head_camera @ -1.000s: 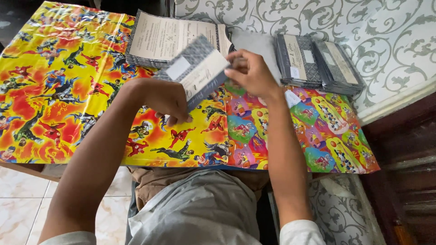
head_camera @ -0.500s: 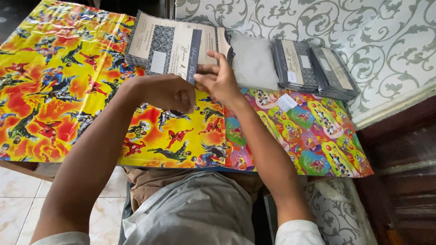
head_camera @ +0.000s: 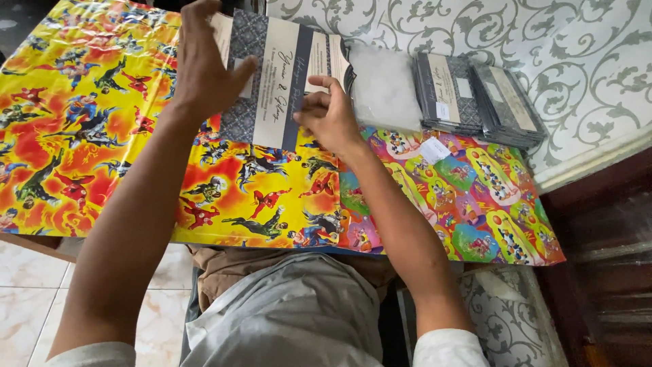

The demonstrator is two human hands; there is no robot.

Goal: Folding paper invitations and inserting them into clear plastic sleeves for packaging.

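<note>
A grey patterned card with a cream band [head_camera: 275,81] lies flat on the colourful cartoon-print table cover [head_camera: 102,149]. My left hand [head_camera: 204,64] presses on the card's left part, fingers spread. My right hand [head_camera: 329,115] rests at the card's right lower edge, fingers bent and touching it. Under the card lies a wider cream sheet or stack of the same cards; I cannot tell which.
A clear plastic sleeve pile [head_camera: 384,88] lies right of the card. Two stacks of the same grey cards [head_camera: 445,92] [head_camera: 506,105] sit further right. A small white slip [head_camera: 435,149] lies on the cover. A patterned wall runs behind; tiled floor lies lower left.
The card was held up folded between both hands a second ago; it now lies spread out flat at the far side, with my left hand moved up onto it.
</note>
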